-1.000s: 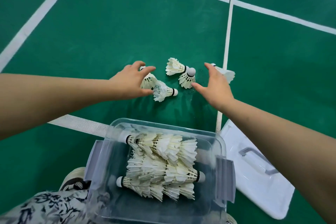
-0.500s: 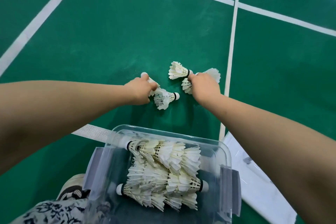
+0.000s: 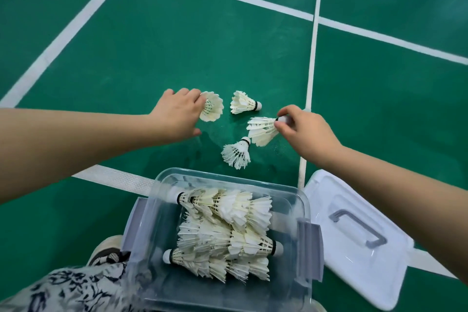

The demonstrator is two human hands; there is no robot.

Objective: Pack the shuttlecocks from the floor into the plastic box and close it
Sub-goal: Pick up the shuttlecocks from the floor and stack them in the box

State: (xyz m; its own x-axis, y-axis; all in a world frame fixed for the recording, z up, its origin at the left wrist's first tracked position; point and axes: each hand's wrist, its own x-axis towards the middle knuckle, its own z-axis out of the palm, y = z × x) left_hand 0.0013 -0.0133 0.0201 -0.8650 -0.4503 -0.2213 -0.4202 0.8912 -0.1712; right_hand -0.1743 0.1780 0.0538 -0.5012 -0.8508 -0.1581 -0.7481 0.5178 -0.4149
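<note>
Green court floor [image 3: 177, 40] under both reaching arms, and four shuttlecocks remain out beyond the far rim of the clear plastic box [image 3: 302, 213]. The left hand [image 3: 177, 116] is closed around the cork end of one shuttlecock [image 3: 212, 109], skirt fanning out past the fingers; the right hand [image 3: 306, 132] pinches the cork of a second shuttlecock [image 3: 262, 129] between thumb and fingertips. Two loose shuttlecocks — one [image 3: 244, 102] lying between the hands, another [image 3: 236, 153] nearer the box — wait untouched. Best to lift by the corks, lay each flat alongside the nested rows in the box, feathers uncrushed. The white lid [image 3: 354, 256] lies off to the box's right. Hard to read: the left hand's cork is hidden — and the box's near rim runs out of frame.
</note>
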